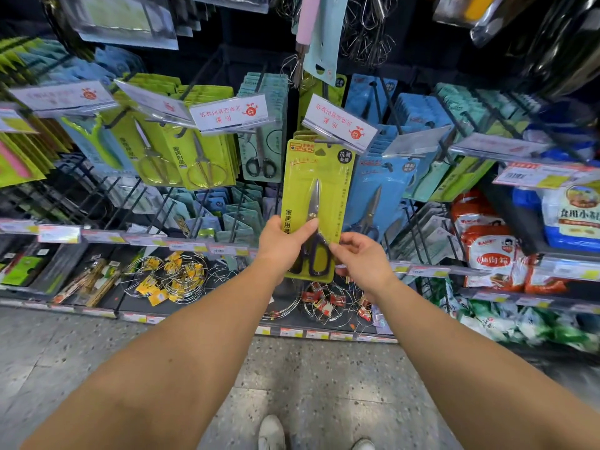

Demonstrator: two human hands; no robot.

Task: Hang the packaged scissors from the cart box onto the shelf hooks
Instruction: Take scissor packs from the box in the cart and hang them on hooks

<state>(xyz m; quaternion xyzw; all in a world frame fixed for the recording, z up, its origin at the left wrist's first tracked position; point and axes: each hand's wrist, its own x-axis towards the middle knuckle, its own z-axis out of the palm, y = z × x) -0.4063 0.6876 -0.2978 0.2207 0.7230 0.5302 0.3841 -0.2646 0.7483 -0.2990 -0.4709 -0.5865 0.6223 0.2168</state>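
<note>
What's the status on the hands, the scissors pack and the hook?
Left hand grips yellow scissors pack low; right hand pinches its lower right edge. Pack upright, top at hook level. White label holder hangs over hook tip.

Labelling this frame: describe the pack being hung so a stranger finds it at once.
On the hook wall, centre, both hands meet at one yellow-green scissors pack: left hand grips its lower edge, right hand pinches the corner. Black handles, and blue packs hang to its right.
</note>
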